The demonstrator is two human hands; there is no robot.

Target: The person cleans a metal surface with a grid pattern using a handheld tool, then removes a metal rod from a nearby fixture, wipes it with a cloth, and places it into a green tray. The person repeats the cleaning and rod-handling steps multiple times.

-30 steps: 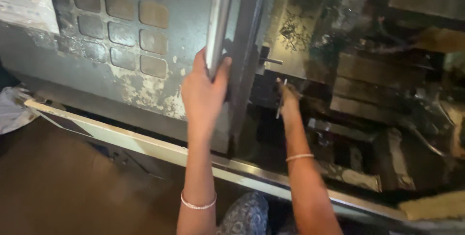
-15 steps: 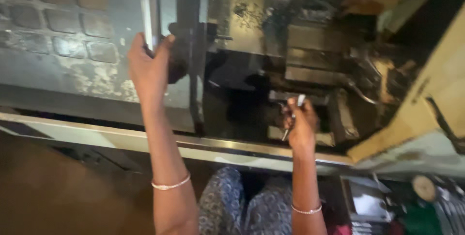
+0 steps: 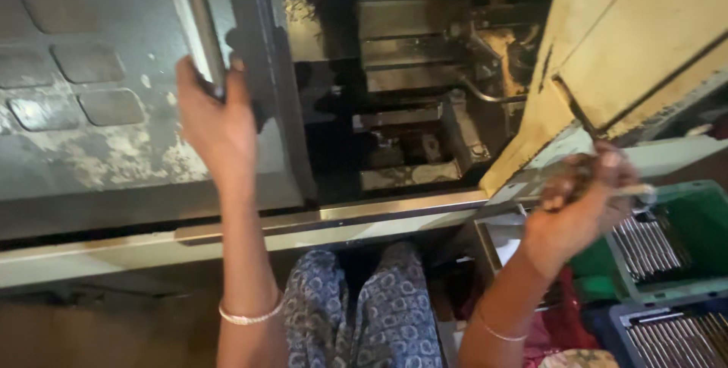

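Observation:
My left hand [image 3: 216, 121] grips the long metal handle [image 3: 199, 23] of the grey sliding machine door [image 3: 91, 95], which stands partly open. My right hand [image 3: 580, 205] is outside the machine at the right, closed on a small dark metal part with a thin rod sticking out toward the right. It hovers just above the left edge of a green crate [image 3: 686, 243]. The dark machine interior [image 3: 402, 110] with its oily metal blocks lies between my two hands.
The green crate holds several thin metal rods. A blue crate [image 3: 671, 334] with more rods sits below it. A cream-coloured machine panel [image 3: 629, 42] rises at the upper right. A metal rail [image 3: 334, 220] runs along the machine's front edge, above my patterned trousers [image 3: 371, 307].
My right hand has come out of the machine interior and swung right, over the green crate, still holding the small part. My left hand has stayed on the door handle.

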